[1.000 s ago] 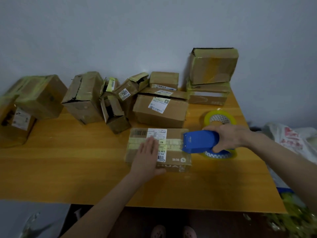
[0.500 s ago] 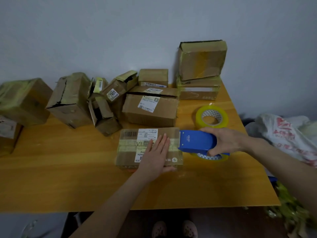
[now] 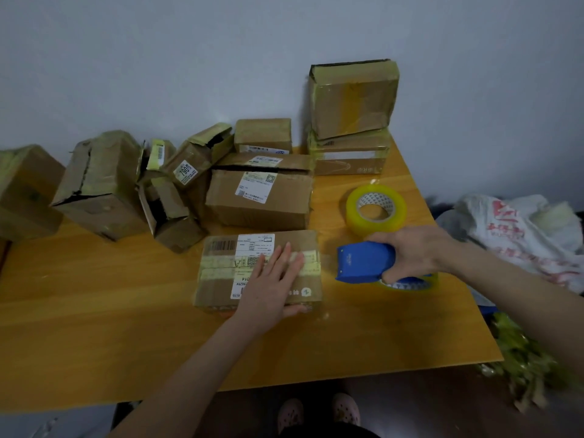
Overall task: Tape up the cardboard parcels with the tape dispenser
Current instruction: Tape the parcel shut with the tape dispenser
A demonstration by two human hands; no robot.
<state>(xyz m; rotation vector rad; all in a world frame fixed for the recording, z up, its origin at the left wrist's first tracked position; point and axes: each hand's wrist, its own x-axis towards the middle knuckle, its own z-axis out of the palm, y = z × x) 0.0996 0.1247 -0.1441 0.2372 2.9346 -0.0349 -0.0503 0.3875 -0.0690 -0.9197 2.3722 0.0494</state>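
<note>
Taping step | parcel (image 3: 259,273) was pinned flat under open left hand (image 3: 271,286) | dispenser (image 3: 363,263) was gripped by right hand (image 3: 407,251), just right of parcel's long axis

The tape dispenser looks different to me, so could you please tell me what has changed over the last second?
The right hand has pulled the blue tape dispenser rightward off the end of the parcel, so a gap now shows between them. The left hand has slid right along the taped seam, still flat on top. The parcel, the spare tape roll and the other boxes stayed put.
</note>
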